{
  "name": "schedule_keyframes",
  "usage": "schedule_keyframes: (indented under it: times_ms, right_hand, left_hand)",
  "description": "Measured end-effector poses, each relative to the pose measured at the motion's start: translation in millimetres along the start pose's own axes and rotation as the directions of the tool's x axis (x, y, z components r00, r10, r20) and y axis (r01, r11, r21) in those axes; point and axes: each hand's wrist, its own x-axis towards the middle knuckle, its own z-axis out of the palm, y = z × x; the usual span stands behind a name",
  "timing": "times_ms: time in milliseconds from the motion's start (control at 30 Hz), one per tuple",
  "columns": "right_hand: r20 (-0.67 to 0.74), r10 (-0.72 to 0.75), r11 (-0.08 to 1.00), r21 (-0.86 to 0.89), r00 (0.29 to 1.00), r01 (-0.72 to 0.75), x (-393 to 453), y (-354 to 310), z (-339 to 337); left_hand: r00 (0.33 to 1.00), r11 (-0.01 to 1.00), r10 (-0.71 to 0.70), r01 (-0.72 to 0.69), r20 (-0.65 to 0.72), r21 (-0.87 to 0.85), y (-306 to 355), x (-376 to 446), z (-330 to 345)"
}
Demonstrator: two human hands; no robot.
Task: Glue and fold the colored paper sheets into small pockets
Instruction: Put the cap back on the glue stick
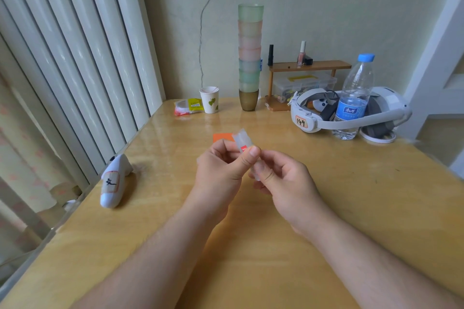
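Both hands hold one glue stick (243,142) above the middle of the table (351,183): the left hand (221,170) pinches its upper part, the right hand (283,178) grips its lower end. To uncap it well, I would twist gently and keep the tube steady. It looks clear and small with a red label; orange paper (222,137) lies flat just beyond.

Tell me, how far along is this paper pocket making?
No finished pocket shows. Both hands, left hand and right hand, hold the glue stick above the table. The orange paper behind them lies flat, so gluing and folding seem left.
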Motion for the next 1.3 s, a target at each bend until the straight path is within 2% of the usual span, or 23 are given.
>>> schedule_keyframes:
  times_ms: [33, 67, 133, 167, 233, 267, 367, 433, 567, 700, 767, 867, 933, 967, 1033, 1067, 1100, 1133, 1200, 1233, 1300]
  right_hand:
    - [0.026, 0.001, 0.999, -0.051, 1.0, 0.0, 0.3, 2.5, -1.1]
    - [0.036, 0.0, 0.995, -0.099, 0.999, 0.003, 0.8, 5.2, -2.6]
    - [0.023, 0.004, 0.995, -0.099, 1.0, -0.002, 1.9, 8.0, -4.7]
    - [0.008, 0.016, 0.998, -0.066, 1.0, -0.015, 2.4, 8.4, -5.6]
    - [-0.022, 0.031, 0.999, -0.035, 0.999, -0.032, 2.9, 6.5, -7.3]
    - [-0.027, 0.026, 0.999, -0.036, 0.999, -0.027, 3.3, 6.3, -8.0]
    - [-0.018, 0.006, 0.999, -0.053, 1.0, -0.007, 3.3, 7.8, -8.5]
    - [-0.004, 0.002, 0.998, -0.055, 1.0, -0.003, 3.2, 10.0, -8.5]
    - [0.034, 0.003, 0.997, -0.071, 0.999, -0.001, 1.9, 13.1, -8.1]
    - [0.028, 0.007, 0.997, -0.08, 1.0, -0.004, 3.3, 15.6, -7.7]
    - [0.032, 0.01, 0.996, -0.088, 0.999, -0.007, 3.2, 16.6, -7.8]
    - [0.038, 0.023, 0.994, -0.103, 0.999, -0.019, 3.1, 18.8, -8.1]
    - [0.044, 0.026, 0.993, -0.115, 0.999, -0.021, 3.8, 19.4, -7.7]
    - [0.048, 0.022, 0.993, -0.12, 0.999, -0.016, 4.1, 19.2, -7.6]
    - [0.05, 0.006, 0.992, -0.123, 0.999, 0.0, 4.0, 19.2, -7.5]
    - [0.047, -0.006, 0.993, -0.118, 0.999, 0.011, 3.8, 18.8, -7.2]
    - [0.043, -0.016, 0.993, -0.114, 0.999, 0.021, 3.4, 18.4, -6.7]
    - [0.038, -0.024, 0.993, -0.112, 0.999, 0.028, 3.2, 18.3, -6.2]
    - [0.038, -0.032, 0.992, -0.117, 0.999, 0.036, 3.1, 18.0, -5.4]
    - [0.041, -0.034, 0.992, -0.12, 0.999, 0.039, 3.2, 17.9, -5.2]
    - [0.041, -0.036, 0.991, -0.124, 0.998, 0.041, 3.3, 17.8, -5.9]
  left_hand:
    - [1.0, 0.994, 0.011, -0.013, 0.023, 0.105, -1.5, 2.2, -4.3]
    - [0.997, 0.958, 0.041, -0.06, 0.071, 0.281, -3.6, 6.6, -11.5]
    - [0.976, 0.752, 0.104, -0.205, 0.194, 0.626, -7.2, 15.6, -32.1]
    - [0.974, 0.676, 0.104, -0.218, 0.202, 0.704, -5.1, 19.5, -42.4]
    - [0.992, 0.653, 0.052, -0.119, 0.113, 0.748, -1.0, 25.3, -61.7]
    - [0.997, 0.605, 0.015, -0.064, 0.07, 0.794, 1.4, 26.4, -70.5]
    - [0.967, 0.208, -0.252, 0.082, -0.027, 0.975, 6.3, 20.2, -84.8]
    - [0.944, 0.155, -0.328, 0.085, -0.03, 0.984, 4.0, 19.1, -86.7]
    - [0.983, 0.202, -0.181, 0.072, -0.035, 0.977, -6.4, 24.9, -85.0]
    - [0.974, 0.338, -0.087, 0.225, -0.208, 0.914, -12.6, 29.0, -82.5]
    - [0.978, 0.325, -0.085, 0.206, -0.189, 0.923, -17.0, 31.3, -79.6]
    - [0.993, 0.229, -0.09, 0.096, -0.077, 0.969, -21.2, 31.0, -74.5]
    - [0.999, 0.277, -0.011, 0.042, -0.041, 0.96, -24.7, 34.6, -75.1]
    - [0.999, 0.357, 0.019, 0.032, -0.042, 0.933, -23.5, 34.5, -73.7]
    - [0.995, 0.668, 0.001, 0.074, -0.1, 0.741, -16.1, 31.0, -65.2]
    - [0.989, 0.837, -0.06, 0.122, -0.132, 0.534, -11.2, 28.4, -58.4]
    - [0.979, 0.944, -0.142, 0.178, -0.144, 0.278, -7.0, 25.8, -51.3]
    - [0.965, 0.973, -0.228, 0.231, -0.127, 0.014, -2.5, 22.1, -43.5]
    - [0.935, 0.892, -0.346, 0.304, -0.073, -0.334, 3.7, 16.2, -32.3]
    - [0.922, 0.848, -0.383, 0.329, -0.053, -0.416, 5.8, 14.1, -28.8]
    - [0.912, 0.808, -0.409, 0.351, -0.021, -0.474, 10.0, 10.6, -24.0]
